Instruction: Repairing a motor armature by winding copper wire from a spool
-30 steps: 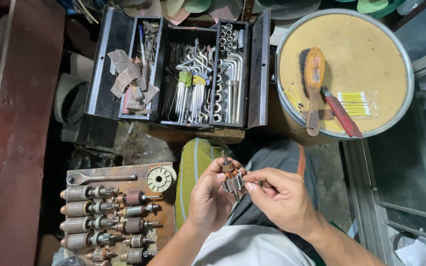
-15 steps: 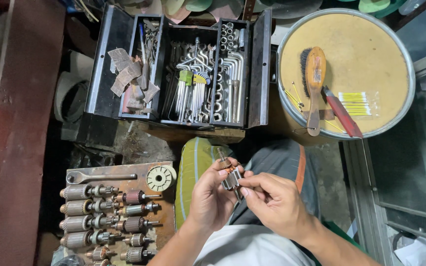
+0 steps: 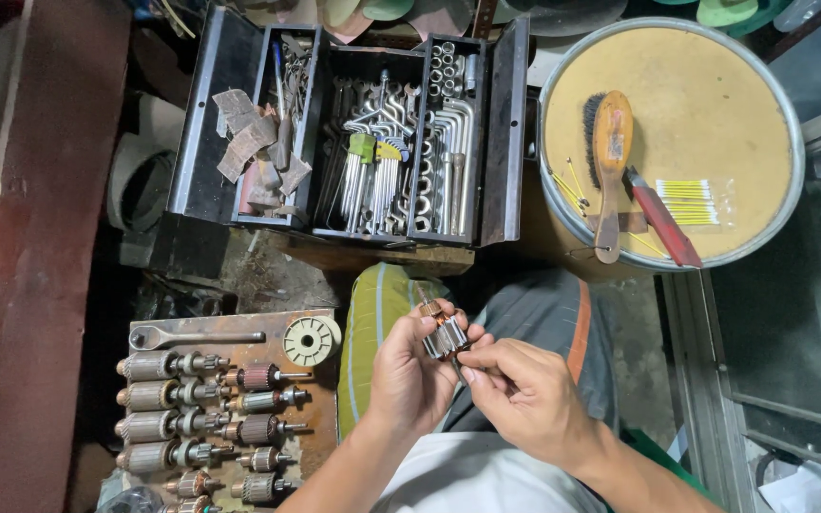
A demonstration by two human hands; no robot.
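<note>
Holding a small motor rotor (image 3: 444,334) at lower centre of the frame, my left hand (image 3: 409,372) grips its body while my right hand (image 3: 522,397) pinches its lower end; more rotors (image 3: 203,418) lie lower left.

You're in a cramped repair workshop. Above your hands, an open black toolbox (image 3: 349,138) shows wrenches (image 3: 382,176), sockets and sandpaper scraps (image 3: 244,142). To the left of your grip, rows of motor armatures (image 3: 197,418) lie on a rusty board (image 3: 230,328) with a spanner (image 3: 192,336) and a spool (image 3: 311,340). Up to the right, a round tabletop (image 3: 705,85) holds a brush (image 3: 610,166) and cotton swabs (image 3: 686,201).
</note>
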